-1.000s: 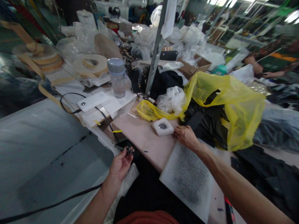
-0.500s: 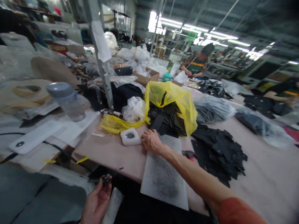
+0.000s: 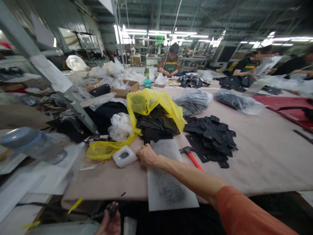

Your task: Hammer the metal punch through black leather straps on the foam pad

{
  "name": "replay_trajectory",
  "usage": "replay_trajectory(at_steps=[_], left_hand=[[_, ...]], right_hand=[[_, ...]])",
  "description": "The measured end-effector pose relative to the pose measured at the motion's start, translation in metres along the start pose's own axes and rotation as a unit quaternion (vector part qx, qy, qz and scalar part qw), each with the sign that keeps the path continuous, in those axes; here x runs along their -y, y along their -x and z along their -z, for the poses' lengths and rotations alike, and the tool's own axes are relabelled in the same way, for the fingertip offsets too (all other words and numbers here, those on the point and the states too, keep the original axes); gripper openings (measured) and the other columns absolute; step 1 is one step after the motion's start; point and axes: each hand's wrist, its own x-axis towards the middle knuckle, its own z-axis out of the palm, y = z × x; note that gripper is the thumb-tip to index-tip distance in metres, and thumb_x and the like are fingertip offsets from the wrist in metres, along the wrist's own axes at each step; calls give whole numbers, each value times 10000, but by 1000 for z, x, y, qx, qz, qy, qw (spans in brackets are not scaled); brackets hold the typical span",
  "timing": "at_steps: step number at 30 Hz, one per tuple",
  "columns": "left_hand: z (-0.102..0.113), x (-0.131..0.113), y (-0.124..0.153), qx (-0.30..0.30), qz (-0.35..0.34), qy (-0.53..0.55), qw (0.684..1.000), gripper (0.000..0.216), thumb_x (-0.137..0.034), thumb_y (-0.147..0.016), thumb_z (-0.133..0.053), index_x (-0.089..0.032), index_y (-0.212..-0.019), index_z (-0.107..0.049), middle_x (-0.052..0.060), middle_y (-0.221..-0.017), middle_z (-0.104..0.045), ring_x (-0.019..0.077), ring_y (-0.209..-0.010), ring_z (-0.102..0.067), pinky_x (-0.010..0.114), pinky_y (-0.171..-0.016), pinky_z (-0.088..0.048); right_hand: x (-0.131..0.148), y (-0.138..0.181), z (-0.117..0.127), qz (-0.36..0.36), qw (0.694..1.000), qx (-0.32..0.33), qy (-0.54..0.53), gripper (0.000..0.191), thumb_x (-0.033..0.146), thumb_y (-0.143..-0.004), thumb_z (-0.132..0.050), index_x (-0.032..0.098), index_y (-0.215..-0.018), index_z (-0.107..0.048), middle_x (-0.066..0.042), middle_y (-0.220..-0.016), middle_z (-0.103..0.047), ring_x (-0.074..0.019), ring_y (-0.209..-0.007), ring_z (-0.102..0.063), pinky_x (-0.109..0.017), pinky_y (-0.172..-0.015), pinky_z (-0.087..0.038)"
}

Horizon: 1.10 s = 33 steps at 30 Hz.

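My right hand [image 3: 146,156] rests with its fingers curled at the far left corner of a white foam pad [image 3: 168,178] speckled with dark marks. It sits right beside a small white foam block [image 3: 124,156] with a dark centre. Whether it holds anything is hidden. My left hand [image 3: 109,222] shows only partly at the bottom edge, below the table, pinching a small black metal part [image 3: 111,208]. Behind my right hand lies a yellow plastic bag [image 3: 151,104] over a stack of black pieces [image 3: 156,125].
A red-handled hammer [image 3: 192,156] lies right of the pad, next to a heap of black cut pieces [image 3: 210,137]. A clear bottle [image 3: 31,147], white bags and boxes crowd the left. Other people [image 3: 171,62] work at the far end of the table.
The view has swung up and to the right, showing more of the table and hall. My right hand stays at the pad's corner; my left hand has dropped toward the bottom edge.
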Motion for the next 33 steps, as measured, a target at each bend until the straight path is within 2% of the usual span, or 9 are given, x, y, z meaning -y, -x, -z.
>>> replay_trajectory(at_steps=[3,8,10,13,16,20,25,29,33], left_hand=[[-11,2,13,-12,-10,26,1000,346,34,-902,-357,-132,-851,-657,54,-794,-755,140,-711,-733,202,-616,-609],[-17,4,24,-20,-15,49,998,325,28,-901,-385,-115,-816,-664,62,-774,-749,139,-695,-729,210,-616,-613],[-18,5,24,-23,-8,53,998,325,25,-901,-385,-111,-809,-666,67,-767,-747,142,-693,-729,210,-607,-613],[-20,6,23,-22,-5,55,998,325,20,-906,-382,-109,-819,-666,71,-782,-748,145,-704,-730,210,-602,-614],[-21,5,23,-26,-8,58,998,321,19,-907,-382,-113,-820,-661,66,-783,-746,145,-707,-729,208,-597,-613],[-19,2,22,-36,-17,59,997,298,15,-901,-399,-116,-817,-652,64,-788,-742,141,-710,-726,199,-597,-610],[-16,3,14,-37,-24,56,997,273,13,-899,-409,-107,-831,-645,64,-789,-736,137,-703,-722,203,-591,-607],[-19,6,11,-27,-27,42,998,270,23,-893,-407,-100,-861,-645,72,-808,-738,145,-715,-724,211,-583,-608],[-22,5,13,-25,-20,41,999,264,29,-881,-418,-107,-861,-644,71,-816,-739,146,-725,-726,206,-589,-607]], right_hand=[[-20,4,11,-25,999,-27,-13,278,228,-885,-456,207,-1058,-672,-75,-1007,-695,-213,-951,-533,-352,-809,-260],[-55,1,41,-41,998,-45,0,266,277,-896,-471,195,-996,-703,-98,-1028,-674,-249,-1015,-477,-395,-884,-207],[-56,1,45,-2,999,-39,8,256,306,-876,-515,211,-1031,-696,-84,-1070,-662,-249,-1042,-462,-396,-909,-197],[-46,2,42,119,992,-12,26,376,406,-845,-587,223,-1170,-633,-80,-1161,-625,-247,-1082,-446,-400,-950,-187],[-41,1,36,184,981,23,52,378,495,-877,-554,190,-1070,-664,-84,-1000,-657,-238,-1014,-478,-416,-982,-170],[-57,3,40,111,992,8,66,386,416,-967,-424,161,-811,-669,-79,-849,-659,-198,-896,-520,-353,-917,-230],[-68,11,47,63,995,22,72,258,325,-941,-465,179,-872,-666,-68,-889,-673,-189,-902,-558,-302,-822,-277],[-55,4,41,-45,995,34,77,293,296,-941,-421,193,-882,-690,-94,-971,-677,-210,-952,-581,-311,-807,-318],[-45,-18,34,-102,990,56,76,304,261,-921,-420,153,-939,-703,-154,-973,-687,-259,-964,-616,-333,-794,-380]])
